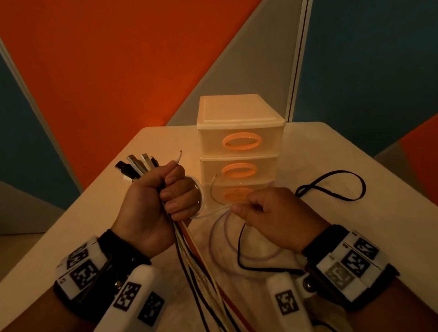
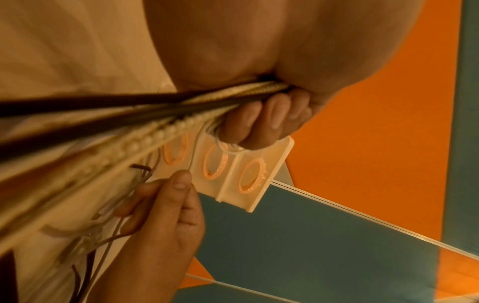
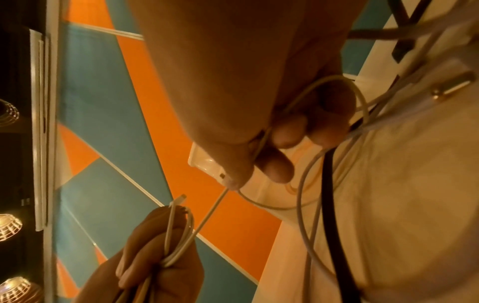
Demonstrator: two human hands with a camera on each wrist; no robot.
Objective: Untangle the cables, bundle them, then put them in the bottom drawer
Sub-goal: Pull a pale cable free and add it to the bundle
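My left hand (image 1: 162,202) grips a bundle of several cables (image 1: 199,261), fist upright, with the USB plugs (image 1: 138,165) fanned out above it and the cords trailing down toward me. The left wrist view shows the same cords (image 2: 145,114) running out under my curled fingers (image 2: 261,123). My right hand (image 1: 264,211) pinches a thin white cable (image 1: 214,212) that stretches to the left fist. In the right wrist view that white cable (image 3: 210,215) runs from my fingers (image 3: 274,166) to the other hand (image 3: 155,256). The three-drawer unit (image 1: 239,130) stands behind, its bottom drawer (image 1: 236,193) closed.
A black cable loop (image 1: 338,186) lies on the white table (image 1: 364,235) at the right. A clear purple-tinted cable loop (image 1: 220,242) and a thin black cord (image 1: 243,261) lie under my right hand. Coloured wall panels stand close behind the table.
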